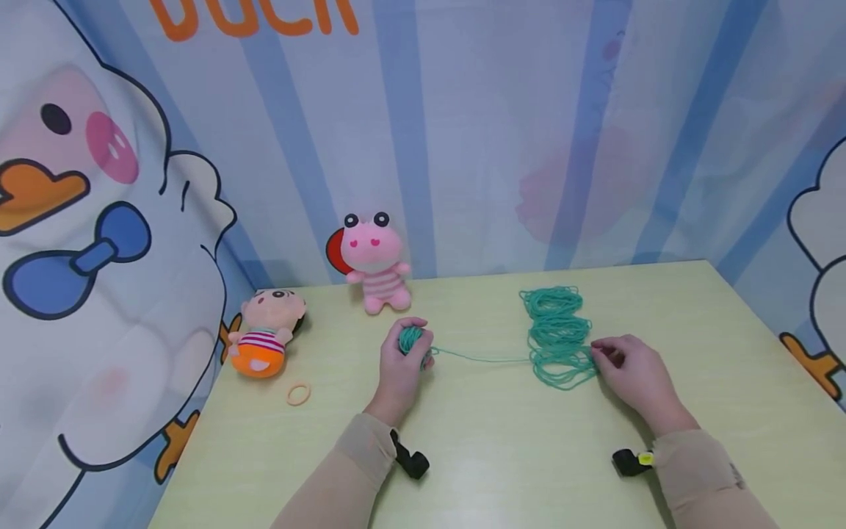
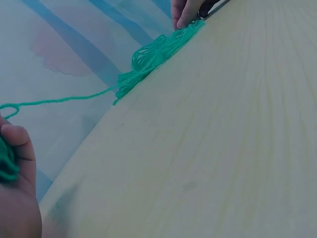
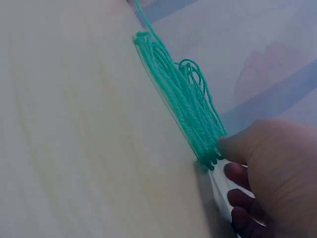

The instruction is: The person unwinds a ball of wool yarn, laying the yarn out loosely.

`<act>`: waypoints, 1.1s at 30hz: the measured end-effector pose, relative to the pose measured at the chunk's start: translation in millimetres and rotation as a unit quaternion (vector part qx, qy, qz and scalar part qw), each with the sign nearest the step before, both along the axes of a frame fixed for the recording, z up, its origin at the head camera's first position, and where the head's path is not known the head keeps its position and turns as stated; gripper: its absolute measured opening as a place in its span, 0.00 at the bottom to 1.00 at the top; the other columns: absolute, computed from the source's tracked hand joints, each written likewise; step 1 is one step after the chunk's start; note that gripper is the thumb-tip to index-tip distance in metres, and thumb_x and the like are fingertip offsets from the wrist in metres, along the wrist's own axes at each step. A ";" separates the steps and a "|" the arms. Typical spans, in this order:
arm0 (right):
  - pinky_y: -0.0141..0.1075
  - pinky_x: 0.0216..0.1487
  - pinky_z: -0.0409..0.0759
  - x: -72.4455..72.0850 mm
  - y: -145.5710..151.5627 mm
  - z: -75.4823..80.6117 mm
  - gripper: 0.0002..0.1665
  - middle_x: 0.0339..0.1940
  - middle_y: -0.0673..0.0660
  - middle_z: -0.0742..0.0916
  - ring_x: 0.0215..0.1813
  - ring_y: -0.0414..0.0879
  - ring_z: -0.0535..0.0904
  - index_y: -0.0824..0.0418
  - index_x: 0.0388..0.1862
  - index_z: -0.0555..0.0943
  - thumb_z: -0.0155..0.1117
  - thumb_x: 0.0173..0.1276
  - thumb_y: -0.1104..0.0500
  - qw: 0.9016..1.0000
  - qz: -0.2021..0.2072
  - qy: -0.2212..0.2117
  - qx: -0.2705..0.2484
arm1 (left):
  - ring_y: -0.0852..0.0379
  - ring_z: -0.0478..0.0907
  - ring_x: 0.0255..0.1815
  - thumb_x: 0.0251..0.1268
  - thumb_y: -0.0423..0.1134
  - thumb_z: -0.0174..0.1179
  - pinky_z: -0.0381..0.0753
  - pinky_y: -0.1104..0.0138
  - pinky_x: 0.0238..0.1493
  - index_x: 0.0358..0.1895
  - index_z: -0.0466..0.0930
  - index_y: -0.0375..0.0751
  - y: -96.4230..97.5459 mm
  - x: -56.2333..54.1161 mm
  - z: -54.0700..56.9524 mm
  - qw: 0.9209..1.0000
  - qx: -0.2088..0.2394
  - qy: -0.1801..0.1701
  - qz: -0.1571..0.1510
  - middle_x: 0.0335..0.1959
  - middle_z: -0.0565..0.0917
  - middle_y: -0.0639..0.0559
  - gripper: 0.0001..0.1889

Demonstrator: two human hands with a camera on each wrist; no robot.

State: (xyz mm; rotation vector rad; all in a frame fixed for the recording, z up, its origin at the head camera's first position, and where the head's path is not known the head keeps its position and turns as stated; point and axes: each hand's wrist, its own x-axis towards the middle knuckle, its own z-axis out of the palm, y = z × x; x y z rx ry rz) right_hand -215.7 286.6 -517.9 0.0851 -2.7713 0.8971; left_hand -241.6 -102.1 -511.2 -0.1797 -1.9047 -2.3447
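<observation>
My left hand [image 1: 399, 367] grips a small wound ball of green yarn [image 1: 410, 339], fingers curled round it, above the table. One strand [image 1: 479, 359] runs from the ball across to a pile of looped green yarn [image 1: 558, 330] laid in stacked bunches on the table. At the right edge of the nearest bunch, my right hand [image 1: 634, 371] pinches the loops between thumb and fingertips. Seen from the right wrist, the thumb [image 3: 237, 146] lies on the end of the looped yarn [image 3: 178, 94], with the other fingers curled below it.
A pink striped plush toy [image 1: 380, 264] sits at the back edge of the table. Left of it lies a doll in orange shorts [image 1: 264, 334], with a thin tan ring [image 1: 299, 384] in front. A printed curtain [image 1: 476, 147] hangs close behind the table [image 1: 515, 455].
</observation>
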 end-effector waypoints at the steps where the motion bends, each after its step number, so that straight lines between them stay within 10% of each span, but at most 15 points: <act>1: 0.43 0.45 0.81 -0.1 -1.9 1.1 0.15 0.47 0.63 0.89 0.45 0.53 0.83 0.64 0.57 0.90 0.67 0.82 0.56 1.000 -0.006 0.013 -0.005 | 0.58 0.73 0.26 0.81 0.34 0.63 0.78 0.71 0.29 0.60 0.77 0.35 0.3 -0.1 0.4 1.000 0.007 0.001 -0.003 0.35 0.78 0.53 0.12; 11: 0.47 0.50 0.92 4.5 -67.3 8.1 0.11 0.46 0.58 0.92 0.48 0.53 0.89 0.65 0.55 0.90 0.69 0.80 0.62 0.988 0.080 0.117 -0.062 | 0.60 0.76 0.27 0.82 0.34 0.63 0.80 0.71 0.30 0.61 0.78 0.38 -0.2 -2.8 1.4 0.999 -0.007 0.013 -0.034 0.39 0.83 0.46 0.11; 25: 0.57 0.74 0.85 1.9 -169.3 10.4 0.26 0.66 0.56 0.92 0.71 0.58 0.87 0.61 0.73 0.83 0.69 0.83 0.51 0.974 0.196 0.019 -0.112 | 0.59 0.78 0.30 0.84 0.36 0.63 0.84 0.70 0.33 0.62 0.78 0.42 0.4 0.1 0.2 0.997 -0.024 0.000 -0.067 0.44 0.83 0.52 0.12; 33: 0.51 0.66 0.90 -2.6 -192.4 13.3 0.15 0.55 0.54 0.95 0.60 0.52 0.92 0.58 0.61 0.90 0.69 0.83 0.54 0.975 0.197 -0.005 -0.105 | 0.60 0.78 0.29 0.83 0.36 0.63 0.83 0.71 0.32 0.69 0.70 0.25 2.4 -2.6 -4.7 0.997 -0.020 0.010 -0.079 0.45 0.83 0.52 0.23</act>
